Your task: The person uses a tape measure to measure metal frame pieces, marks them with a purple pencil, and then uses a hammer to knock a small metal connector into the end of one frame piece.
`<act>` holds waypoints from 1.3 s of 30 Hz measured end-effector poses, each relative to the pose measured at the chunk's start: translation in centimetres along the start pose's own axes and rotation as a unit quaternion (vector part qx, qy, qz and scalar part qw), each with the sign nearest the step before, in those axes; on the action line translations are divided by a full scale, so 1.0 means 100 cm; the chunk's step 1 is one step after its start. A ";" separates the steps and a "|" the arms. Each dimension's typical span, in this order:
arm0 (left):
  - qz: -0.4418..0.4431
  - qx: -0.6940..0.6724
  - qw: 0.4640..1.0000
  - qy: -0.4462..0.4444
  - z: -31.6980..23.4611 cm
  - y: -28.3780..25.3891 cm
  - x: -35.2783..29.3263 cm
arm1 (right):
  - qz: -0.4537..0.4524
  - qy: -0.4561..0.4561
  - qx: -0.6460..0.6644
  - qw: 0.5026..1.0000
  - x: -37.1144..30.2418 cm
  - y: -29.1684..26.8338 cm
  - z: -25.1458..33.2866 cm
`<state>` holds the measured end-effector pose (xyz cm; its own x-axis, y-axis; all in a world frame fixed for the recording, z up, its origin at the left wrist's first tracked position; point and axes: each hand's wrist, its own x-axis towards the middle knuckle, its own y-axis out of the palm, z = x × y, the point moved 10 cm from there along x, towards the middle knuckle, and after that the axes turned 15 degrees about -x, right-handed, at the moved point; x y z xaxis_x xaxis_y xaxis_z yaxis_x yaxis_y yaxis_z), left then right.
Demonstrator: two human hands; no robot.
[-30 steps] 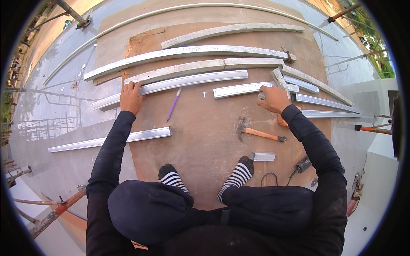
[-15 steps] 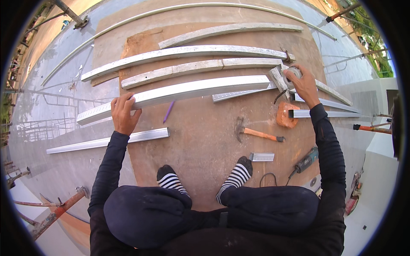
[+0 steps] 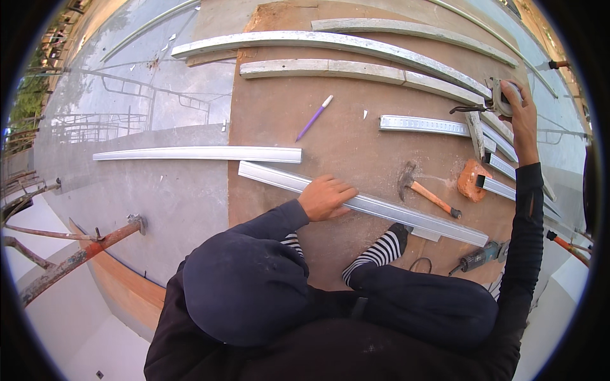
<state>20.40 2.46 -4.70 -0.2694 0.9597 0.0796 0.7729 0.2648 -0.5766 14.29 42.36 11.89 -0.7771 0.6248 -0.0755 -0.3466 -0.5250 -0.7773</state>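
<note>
Drawn from the pale beams [image 3: 330, 66] toward the knees [image 3: 241, 292], within closer reach, the silver channel [image 3: 400, 213] is clamped in the fingers of the left hand [image 3: 325, 198], a grey tool [image 3: 499, 98] in the right hand [image 3: 522, 117].

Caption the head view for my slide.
Left hand on a long metal channel, right hand holding what looks like a tape measure, hammer lying nearby.
</note>
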 end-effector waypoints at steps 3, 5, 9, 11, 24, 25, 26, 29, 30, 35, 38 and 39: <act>-0.014 0.002 1.000 -0.026 0.030 -0.004 -0.001 | 0.015 -0.007 -0.013 1.000 -0.003 0.005 0.001; -0.032 0.035 0.999 -0.005 0.040 -0.020 -0.001 | 0.024 -0.014 -0.015 1.000 -0.006 0.004 -0.003; -0.027 0.079 0.996 -0.010 0.057 -0.038 -0.013 | 0.028 -0.020 -0.002 0.999 -0.010 0.015 0.001; -0.036 0.084 0.995 -0.037 0.071 -0.046 -0.017 | 0.032 -0.019 0.006 0.999 -0.012 0.018 0.007; -0.172 0.126 0.973 -0.093 0.088 -0.122 -0.046 | 0.032 -0.058 -0.011 0.998 -0.016 0.021 0.013; -0.177 0.136 0.970 -0.095 0.084 -0.116 -0.046 | 0.029 -0.059 -0.011 0.998 -0.016 0.021 0.015; -0.203 0.132 0.965 -0.097 0.082 -0.111 -0.047 | 0.031 -0.064 -0.002 0.997 -0.015 0.022 0.015; -0.234 0.126 0.957 -0.118 0.080 -0.101 -0.046 | 0.035 -0.071 0.008 0.997 -0.014 0.022 0.014; -0.228 0.125 0.958 -0.124 0.079 -0.096 -0.043 | 0.034 -0.069 0.000 0.997 -0.015 0.019 0.013; -0.215 0.115 0.958 -0.150 0.076 -0.085 -0.049 | 0.063 -0.072 -0.019 0.995 -0.017 0.027 0.009; -0.216 0.096 0.957 -0.170 0.080 -0.082 -0.058 | 0.118 -0.097 -0.078 0.985 -0.030 0.044 0.023; -0.215 0.089 0.955 -0.184 0.083 -0.080 -0.058 | 0.140 -0.124 -0.115 0.976 -0.038 0.043 0.017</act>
<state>11.03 -5.96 -7.29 -0.7489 0.6591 0.0685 0.4435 0.5754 -0.6872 14.90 36.76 9.94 -0.9377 0.3013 -0.1728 0.0018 -0.4933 -0.8699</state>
